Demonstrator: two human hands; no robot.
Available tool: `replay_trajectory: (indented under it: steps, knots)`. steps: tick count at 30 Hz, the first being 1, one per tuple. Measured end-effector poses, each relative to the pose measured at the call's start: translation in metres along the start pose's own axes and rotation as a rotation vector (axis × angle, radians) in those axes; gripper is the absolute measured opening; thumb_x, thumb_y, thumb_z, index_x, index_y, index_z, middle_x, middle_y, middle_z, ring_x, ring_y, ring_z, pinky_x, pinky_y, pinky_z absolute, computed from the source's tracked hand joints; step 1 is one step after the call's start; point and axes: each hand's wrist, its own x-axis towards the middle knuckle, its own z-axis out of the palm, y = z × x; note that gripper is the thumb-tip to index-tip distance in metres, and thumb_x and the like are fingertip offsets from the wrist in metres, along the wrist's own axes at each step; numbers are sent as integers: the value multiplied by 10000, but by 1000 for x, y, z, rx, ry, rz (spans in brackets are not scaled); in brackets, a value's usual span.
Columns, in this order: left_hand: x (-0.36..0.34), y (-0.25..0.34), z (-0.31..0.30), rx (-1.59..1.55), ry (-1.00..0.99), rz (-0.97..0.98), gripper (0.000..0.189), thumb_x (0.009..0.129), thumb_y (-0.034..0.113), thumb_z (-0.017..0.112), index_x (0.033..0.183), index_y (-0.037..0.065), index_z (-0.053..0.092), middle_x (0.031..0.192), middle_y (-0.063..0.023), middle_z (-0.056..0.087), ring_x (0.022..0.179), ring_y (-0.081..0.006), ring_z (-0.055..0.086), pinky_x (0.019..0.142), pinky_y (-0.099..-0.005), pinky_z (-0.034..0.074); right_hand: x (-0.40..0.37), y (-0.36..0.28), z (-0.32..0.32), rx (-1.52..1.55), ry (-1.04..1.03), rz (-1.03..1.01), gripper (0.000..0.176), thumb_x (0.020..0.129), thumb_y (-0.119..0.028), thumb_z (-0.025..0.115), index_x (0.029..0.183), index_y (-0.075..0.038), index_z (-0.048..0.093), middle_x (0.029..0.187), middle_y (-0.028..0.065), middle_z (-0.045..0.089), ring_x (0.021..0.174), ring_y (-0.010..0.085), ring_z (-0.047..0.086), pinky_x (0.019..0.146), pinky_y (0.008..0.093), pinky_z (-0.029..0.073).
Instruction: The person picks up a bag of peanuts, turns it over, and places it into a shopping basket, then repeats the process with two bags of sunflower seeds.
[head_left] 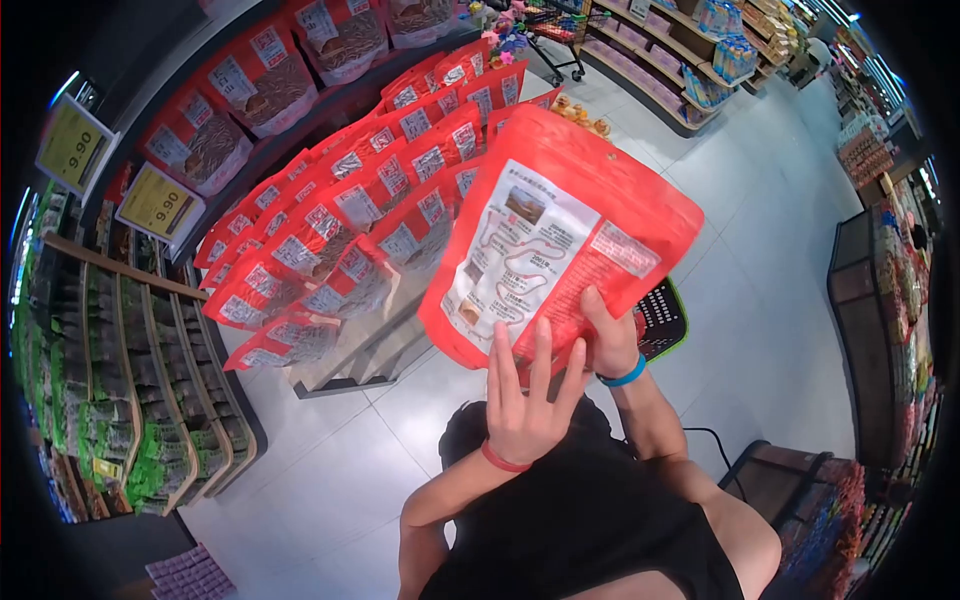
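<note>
A red pouch (560,235) with a printed white panel and small text is held up in front of me, tilted, its back side towards me. My right hand (612,340), with a blue wristband, grips its lower right edge, thumb on the face and the other fingers hidden behind. My left hand (530,410), with a red wristband, has its fingers spread and stretched, the tips over the pouch's bottom edge. A black basket with a green rim (662,318) shows partly behind the pouch and my right hand; how it is carried is hidden.
Rows of similar red pouches (360,205) fill a display stand at the left, with more on the shelf above. Yellow price signs (160,205) hang there. Green-packed shelves (110,380) stand at far left, a shopping cart (553,35) behind, dark display units (865,330) at right.
</note>
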Motion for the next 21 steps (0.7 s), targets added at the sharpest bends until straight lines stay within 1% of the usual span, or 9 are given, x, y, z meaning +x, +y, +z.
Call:
replay_trajectory:
  steps: [3,8,10,11,13,16,18,20,21]
  knots:
    - [-9,-14,-13,-237,-35,87,380,879,250,656,1200,48,633,1305,-244,560,1195,-544,492,907,-562,477,14,-2,-21,108,1,67,380,964,-159,589,1295,6,500,1222,99,600,1077,170,590,908,329,488]
    - [-25,-56,-29,-245,182,-282,532,899,205,645,1335,-13,432,1335,-220,525,1255,-399,478,1037,-498,375,8,-19,-11,97,-143,156,404,959,-163,603,1308,3,483,1236,96,594,1087,162,590,926,335,487]
    - [-33,-71,-19,-688,252,-653,599,903,289,671,1341,-35,421,1355,-193,507,1256,-314,496,1045,-432,386,6,-16,-12,73,-153,168,430,953,-179,618,1317,1,476,1244,95,591,1098,164,585,936,333,481]
    - [-37,-78,-18,-686,250,-652,599,903,289,671,1341,-35,421,1355,-193,507,1256,-314,496,1045,-432,386,4,-16,-9,45,-180,152,443,949,-186,626,1320,2,473,1245,93,591,1104,166,582,942,335,477]
    - [-49,-88,-21,-1190,126,-829,617,859,220,708,1344,-37,426,1271,-124,558,1171,-190,544,961,-320,430,1,-14,-3,21,-201,140,456,945,-192,634,1323,3,471,1247,92,591,1110,168,579,948,336,474]
    - [-72,-97,-21,-1520,41,-868,675,830,207,753,1353,-50,412,1230,-82,581,1087,-161,585,908,-275,456,-4,-12,2,11,-226,194,466,945,-199,635,1328,5,468,1249,90,592,1120,173,573,958,341,468]
    - [-81,-99,-23,-1600,60,-931,682,790,179,799,1323,-54,443,1180,-74,621,1016,-155,620,878,-269,482,-7,-11,5,-43,-271,217,454,946,-201,634,1318,6,477,1237,88,599,1116,167,571,955,333,466]
    - [-86,-103,-26,-1605,-158,-919,633,754,142,827,1265,-50,506,1138,-80,648,1020,-157,622,893,-294,483,-9,-13,12,-63,-292,222,443,947,-196,631,1311,8,483,1230,87,602,1110,160,571,950,328,468]
    - [-81,-100,-29,-1583,-148,-911,575,732,109,841,1205,-48,555,1095,-83,668,1016,-164,627,905,-318,485,-9,-14,15,-86,-314,223,432,948,-192,628,1304,9,489,1224,87,605,1103,153,571,944,324,469]
